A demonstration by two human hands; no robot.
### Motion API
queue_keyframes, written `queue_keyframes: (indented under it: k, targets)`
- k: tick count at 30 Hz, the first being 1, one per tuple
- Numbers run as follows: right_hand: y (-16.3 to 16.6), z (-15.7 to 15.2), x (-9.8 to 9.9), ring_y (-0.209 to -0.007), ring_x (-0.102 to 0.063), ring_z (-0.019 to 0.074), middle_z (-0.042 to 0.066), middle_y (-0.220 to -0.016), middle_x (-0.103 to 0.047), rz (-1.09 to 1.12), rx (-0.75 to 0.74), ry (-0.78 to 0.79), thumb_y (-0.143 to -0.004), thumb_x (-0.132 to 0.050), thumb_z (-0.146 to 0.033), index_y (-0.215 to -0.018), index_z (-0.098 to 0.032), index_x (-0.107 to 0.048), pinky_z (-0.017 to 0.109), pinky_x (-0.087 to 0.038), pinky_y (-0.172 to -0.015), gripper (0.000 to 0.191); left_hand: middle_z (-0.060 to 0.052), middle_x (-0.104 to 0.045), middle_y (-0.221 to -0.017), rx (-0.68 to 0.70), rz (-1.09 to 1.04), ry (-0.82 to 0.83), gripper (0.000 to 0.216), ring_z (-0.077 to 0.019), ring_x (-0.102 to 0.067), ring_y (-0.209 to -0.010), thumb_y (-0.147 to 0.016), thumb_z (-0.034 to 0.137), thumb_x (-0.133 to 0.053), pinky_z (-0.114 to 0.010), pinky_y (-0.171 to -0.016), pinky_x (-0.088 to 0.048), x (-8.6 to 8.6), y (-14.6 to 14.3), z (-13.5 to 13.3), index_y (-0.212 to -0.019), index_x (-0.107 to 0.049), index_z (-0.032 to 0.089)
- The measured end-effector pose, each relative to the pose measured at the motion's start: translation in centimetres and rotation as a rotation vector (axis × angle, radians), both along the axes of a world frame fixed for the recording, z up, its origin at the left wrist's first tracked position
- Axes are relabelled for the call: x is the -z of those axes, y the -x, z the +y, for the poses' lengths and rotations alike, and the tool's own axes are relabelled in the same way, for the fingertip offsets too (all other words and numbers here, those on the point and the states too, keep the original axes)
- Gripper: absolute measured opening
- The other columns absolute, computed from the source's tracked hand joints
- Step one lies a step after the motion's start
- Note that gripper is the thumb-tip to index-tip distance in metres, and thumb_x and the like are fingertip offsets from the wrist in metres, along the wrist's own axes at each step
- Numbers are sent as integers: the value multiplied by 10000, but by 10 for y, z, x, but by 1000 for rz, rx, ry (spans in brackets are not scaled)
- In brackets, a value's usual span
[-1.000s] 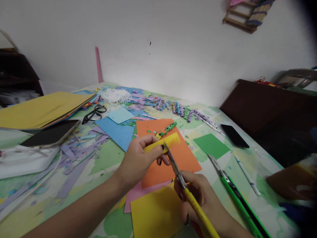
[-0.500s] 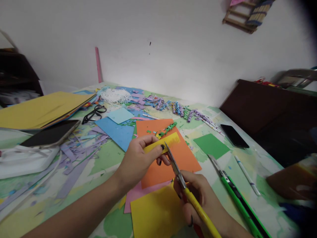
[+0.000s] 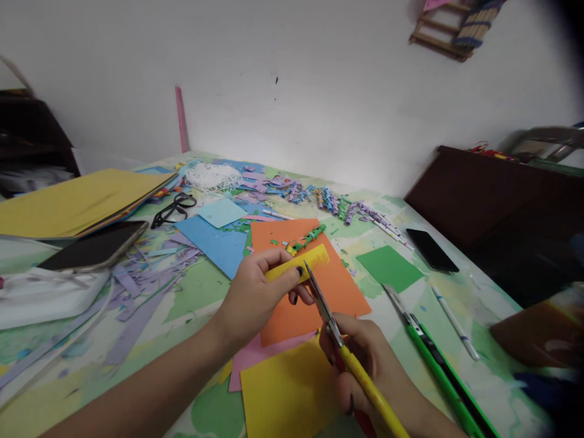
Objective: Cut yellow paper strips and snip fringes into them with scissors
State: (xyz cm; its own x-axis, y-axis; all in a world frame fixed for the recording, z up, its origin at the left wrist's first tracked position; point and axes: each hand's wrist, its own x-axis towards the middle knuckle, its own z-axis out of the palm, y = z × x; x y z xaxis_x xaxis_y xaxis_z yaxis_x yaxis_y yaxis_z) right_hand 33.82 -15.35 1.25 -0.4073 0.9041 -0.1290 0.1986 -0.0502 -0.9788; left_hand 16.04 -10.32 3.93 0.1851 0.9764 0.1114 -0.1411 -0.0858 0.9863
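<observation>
Between the thumb and fingers of my left hand [image 3: 269, 286] is a yellow paper strip [image 3: 314, 257], its far end cut into a fine fringe. My right hand [image 3: 365, 359] grips a pair of scissors [image 3: 328, 319] with yellow and red handles. The scissor blades lie at the strip's lower edge, close to my left thumb. Beneath both hands is an orange paper sheet [image 3: 337, 286], with a green curled paper piece [image 3: 310, 238] bearing a yellow tip on it. A yellow paper sheet [image 3: 287, 389] lies nearer, partly over a pink sheet [image 3: 246, 359].
To the right are a green utility knife [image 3: 433, 359] with its blade out, a green paper square [image 3: 390, 269], a white stick [image 3: 455, 322] and a phone [image 3: 431, 249]. Leftward lie purple paper strips [image 3: 150, 292], eyeglasses [image 3: 174, 210], another phone [image 3: 95, 244] and stacked paper [image 3: 82, 201].
The yellow strip's fringed end has shifted slightly beside the scissor blades. Both hands stay in nearly the same place, and the things on the table have not moved.
</observation>
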Motion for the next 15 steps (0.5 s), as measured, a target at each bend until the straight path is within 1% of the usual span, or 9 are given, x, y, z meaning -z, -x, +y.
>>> queue_keyframes:
  k: [3, 8, 12, 15]
  targets:
    - [0, 0, 1, -468, -266, 66, -87, -526, -302, 9, 15, -1, -517, -778, -659, -647, -200, -408, 202, -219, -398, 604, 8, -678, -552, 3, 4, 3, 150, -91, -611, -531, -823, 132, -565, -186, -527, -442, 0, 0, 0, -674, -571, 148]
    - [-1, 1, 1, -462, -278, 65, -90, -521, -303, -4, -5, 0, -558, -820, -513, -633, -202, -397, 196, -218, -390, 531, 9, -677, -547, -3, 4, 6, 149, -83, -592, -516, -819, 117, -553, -181, -519, -438, -1, 0, -1, -674, -573, 146]
    - [-1, 2, 1, -462, -274, 63, -92, -522, -303, -5, -10, 2, -564, -830, -457, -625, -202, -391, 190, -222, -391, 512, 10, -675, -541, -3, -8, 9, 154, -87, -608, -530, -811, 100, -547, -179, -522, -439, 0, 0, 0, -665, -568, 145]
    - [-1, 2, 1, -458, -283, 62, -95, -516, -305, 8, -7, 19, -560, -833, -454, -626, -202, -395, 182, -232, -388, 511, 11, -677, -532, -5, -19, 6, 158, -84, -604, -521, -813, 100, -546, -174, -516, -434, 1, -1, 0, -663, -562, 147]
